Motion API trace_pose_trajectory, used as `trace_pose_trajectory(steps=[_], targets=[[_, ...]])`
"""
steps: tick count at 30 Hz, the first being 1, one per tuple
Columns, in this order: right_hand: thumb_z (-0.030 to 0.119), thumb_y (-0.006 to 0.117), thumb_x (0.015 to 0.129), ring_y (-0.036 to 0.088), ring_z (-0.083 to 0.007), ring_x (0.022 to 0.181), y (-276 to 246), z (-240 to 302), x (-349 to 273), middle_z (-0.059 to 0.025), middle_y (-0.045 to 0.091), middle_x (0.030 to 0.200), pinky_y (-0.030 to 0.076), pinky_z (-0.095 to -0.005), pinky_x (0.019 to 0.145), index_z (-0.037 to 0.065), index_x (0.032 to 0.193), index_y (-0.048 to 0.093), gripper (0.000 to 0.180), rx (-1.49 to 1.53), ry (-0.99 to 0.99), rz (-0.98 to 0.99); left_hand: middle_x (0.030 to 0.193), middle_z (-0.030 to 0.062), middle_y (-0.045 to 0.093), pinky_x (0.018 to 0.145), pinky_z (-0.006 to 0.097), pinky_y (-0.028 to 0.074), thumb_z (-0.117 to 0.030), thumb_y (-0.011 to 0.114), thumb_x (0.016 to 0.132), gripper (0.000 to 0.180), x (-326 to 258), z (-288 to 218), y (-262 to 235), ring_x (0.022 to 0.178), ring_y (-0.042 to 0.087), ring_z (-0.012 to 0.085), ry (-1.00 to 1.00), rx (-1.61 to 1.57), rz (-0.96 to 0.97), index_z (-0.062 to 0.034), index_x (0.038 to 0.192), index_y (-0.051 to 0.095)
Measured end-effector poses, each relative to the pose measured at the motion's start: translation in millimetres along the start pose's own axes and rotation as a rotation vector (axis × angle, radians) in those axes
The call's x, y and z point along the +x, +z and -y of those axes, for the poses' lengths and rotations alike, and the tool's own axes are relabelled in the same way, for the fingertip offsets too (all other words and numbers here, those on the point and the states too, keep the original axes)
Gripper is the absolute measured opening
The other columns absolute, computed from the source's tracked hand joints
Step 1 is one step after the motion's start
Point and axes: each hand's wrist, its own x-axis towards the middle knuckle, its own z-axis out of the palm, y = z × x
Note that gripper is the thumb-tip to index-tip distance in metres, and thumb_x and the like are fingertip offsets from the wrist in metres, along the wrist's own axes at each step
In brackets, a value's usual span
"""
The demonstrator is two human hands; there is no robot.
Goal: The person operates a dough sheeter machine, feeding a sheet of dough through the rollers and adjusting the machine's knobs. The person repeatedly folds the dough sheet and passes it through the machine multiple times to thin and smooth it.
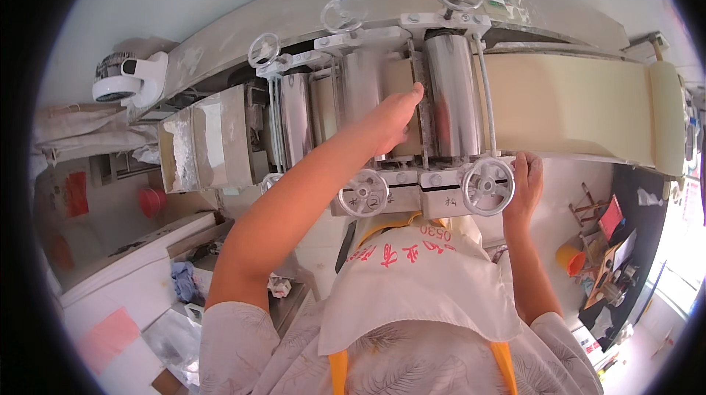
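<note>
My left arm reaches across a dough-sheeting machine with polished steel rollers. My left hand (pixel 399 112) is over the gap between the middle roller (pixel 362 79) and the right roller (pixel 454 97), by a dark upright bar. One digit points up and away; the other fingers are mostly hidden, so I cannot tell what they touch. A pale, dough-coloured sheet or belt (pixel 401 79) shows in that gap. My right hand (pixel 523 183) rests at the machine's near edge, beside the right front handwheel (pixel 487 186), fingers stretched upward and nothing visible in them.
A wide pale belt (pixel 566 104) runs right to an end roll (pixel 668 119). More handwheels (pixel 363 193) line both sides. A metal tray (pixel 220 137) adjoins at left, with a white fan (pixel 136 79) beyond. An orange bucket (pixel 570 259) stands lower right.
</note>
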Motion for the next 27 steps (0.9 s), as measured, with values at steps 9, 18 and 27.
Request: trace_pose_trajectory(steps=[9,18,27], targets=[[0.021,0.057,0.106,0.057,-0.0170,0.083,-0.4,-3.6,5.1,-0.0083,0.064,0.091,0.049,-0.0334,0.080,-0.002,0.106,0.063,0.025,-0.038,-0.031,-0.038,0.171,0.0285,0.007,0.125,0.058,0.018,-0.062,0.037,0.108,0.089,27.8,-10.1,5.5,0.158,0.016,0.0413,-0.050,0.061,-0.018,-0.0006,0.165,0.006],[0.020,0.057,0.106,0.057,-0.0169,0.084,0.4,-3.9,2.3,-0.0080,0.065,0.093,0.049,-0.0322,0.082,-0.001,0.107,0.063,0.022,-0.014,-0.033,-0.014,0.172,0.0202,0.014,0.126,0.054,0.022,-0.064,0.040,0.106,0.093,48.2,1.5,-14.3,0.158,0.021,0.0357,0.039,0.224,-0.110,0.0025,0.164,0.011],[0.021,0.057,0.107,0.056,-0.0148,0.085,-0.1,1.4,1.8,-0.0060,0.064,0.093,0.048,-0.0309,0.082,-0.001,0.108,0.063,0.023,0.013,-0.016,0.018,0.170,0.0284,0.011,0.127,0.051,0.021,-0.061,0.046,0.106,0.097,34.9,2.3,-18.7,0.157,0.018,0.0399,0.072,0.101,-0.076,0.0089,0.162,0.009]])
